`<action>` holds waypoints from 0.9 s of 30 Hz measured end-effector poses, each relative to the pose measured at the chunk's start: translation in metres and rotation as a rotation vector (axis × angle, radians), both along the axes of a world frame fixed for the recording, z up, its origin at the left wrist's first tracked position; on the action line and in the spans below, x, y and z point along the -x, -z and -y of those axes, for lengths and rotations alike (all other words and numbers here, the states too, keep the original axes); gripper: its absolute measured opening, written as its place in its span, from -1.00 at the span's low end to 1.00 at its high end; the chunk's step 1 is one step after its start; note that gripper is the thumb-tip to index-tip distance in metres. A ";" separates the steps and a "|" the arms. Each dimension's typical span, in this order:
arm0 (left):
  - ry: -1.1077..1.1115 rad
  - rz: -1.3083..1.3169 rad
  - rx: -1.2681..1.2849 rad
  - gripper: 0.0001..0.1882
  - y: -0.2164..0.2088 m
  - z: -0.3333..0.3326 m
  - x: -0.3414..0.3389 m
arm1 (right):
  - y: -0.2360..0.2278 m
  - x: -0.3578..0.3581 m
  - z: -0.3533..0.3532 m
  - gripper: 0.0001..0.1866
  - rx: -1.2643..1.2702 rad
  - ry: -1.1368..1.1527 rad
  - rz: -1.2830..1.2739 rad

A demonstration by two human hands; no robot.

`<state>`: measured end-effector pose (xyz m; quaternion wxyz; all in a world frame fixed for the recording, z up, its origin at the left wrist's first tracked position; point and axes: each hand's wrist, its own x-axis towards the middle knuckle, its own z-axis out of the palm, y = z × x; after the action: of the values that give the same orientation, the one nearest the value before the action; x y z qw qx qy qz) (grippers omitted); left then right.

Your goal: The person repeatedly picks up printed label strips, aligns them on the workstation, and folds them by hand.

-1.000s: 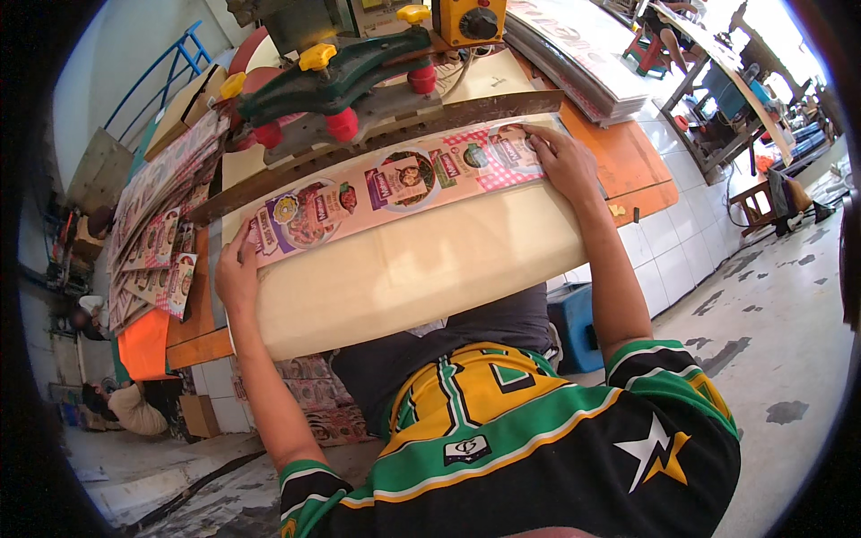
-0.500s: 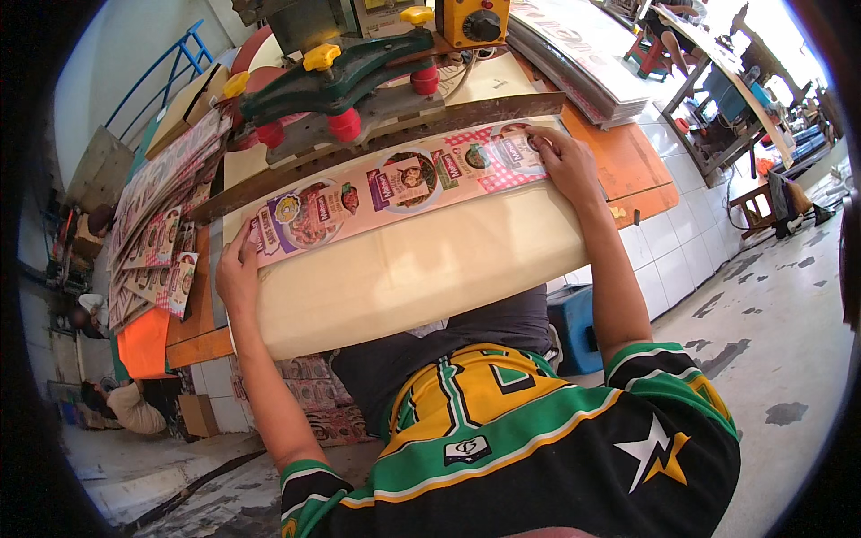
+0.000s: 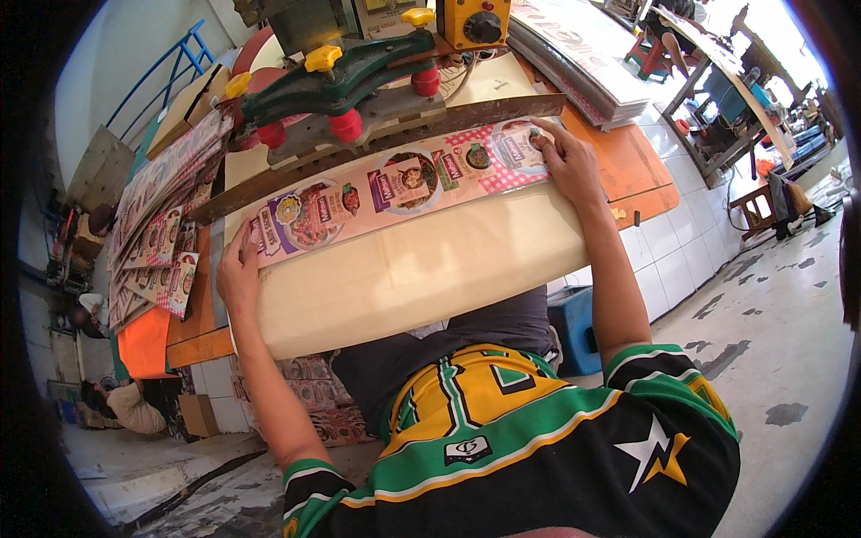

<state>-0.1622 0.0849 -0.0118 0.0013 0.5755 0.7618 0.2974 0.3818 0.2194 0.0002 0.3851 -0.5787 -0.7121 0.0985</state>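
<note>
Touching both ends of a printed pink strip [image 3: 363, 190], left hand [image 3: 237, 276] at left end, right hand [image 3: 572, 166] at right end; can't tell if either hand's fingers grip it. Strip lies along far side of cream board [image 3: 413, 278], just beside long metal bar [image 3: 493, 110].

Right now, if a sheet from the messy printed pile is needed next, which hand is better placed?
Probably the left hand: it touches the left end of the printed strip, nearer the printed pile. The right hand is at the other end, much farther away.
</note>
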 end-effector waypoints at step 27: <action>0.053 0.148 -0.074 -0.53 -0.008 0.008 -0.008 | 0.004 -0.003 0.001 -0.58 -0.052 -0.007 -0.198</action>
<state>-0.1542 0.0767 -0.0038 0.0440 0.5717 0.7325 0.3670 0.3848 0.2184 -0.0037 0.4681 -0.5536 -0.6747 0.1382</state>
